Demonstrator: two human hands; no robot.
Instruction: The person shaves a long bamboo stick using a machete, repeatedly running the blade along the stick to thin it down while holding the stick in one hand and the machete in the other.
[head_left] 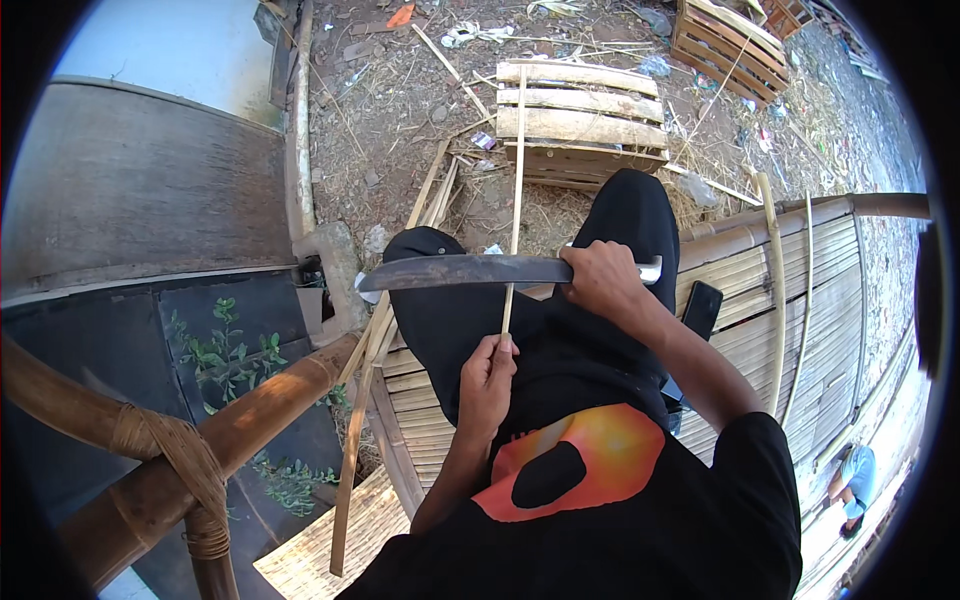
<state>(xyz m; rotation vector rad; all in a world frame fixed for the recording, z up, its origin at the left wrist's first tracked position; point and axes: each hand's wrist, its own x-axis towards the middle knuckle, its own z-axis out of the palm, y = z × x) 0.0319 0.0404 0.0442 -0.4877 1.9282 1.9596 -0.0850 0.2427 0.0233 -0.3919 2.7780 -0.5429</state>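
Observation:
My right hand point(610, 278) is closed round the handle of a machete point(465, 271), whose long dark blade lies crosswise above my thighs and points left. A pale end of the handle shows past my fist. My left hand point(488, 378) pinches the near end of a thin bamboo strip point(518, 190). The strip runs straight away from me, passes beneath the blade, and reaches up in the picture to a slatted wooden crate point(580, 115). Blade and strip cross just ahead of my left hand; whether they touch I cannot tell.
I sit on a bamboo-slat bench point(740, 300) with a phone point(702, 308) by my right thigh. Long bamboo strips point(352, 450) lean at my left, near a thick bamboo pole point(260, 405). Another crate point(730, 50) stands far right. Behind on the right is another person point(855, 482).

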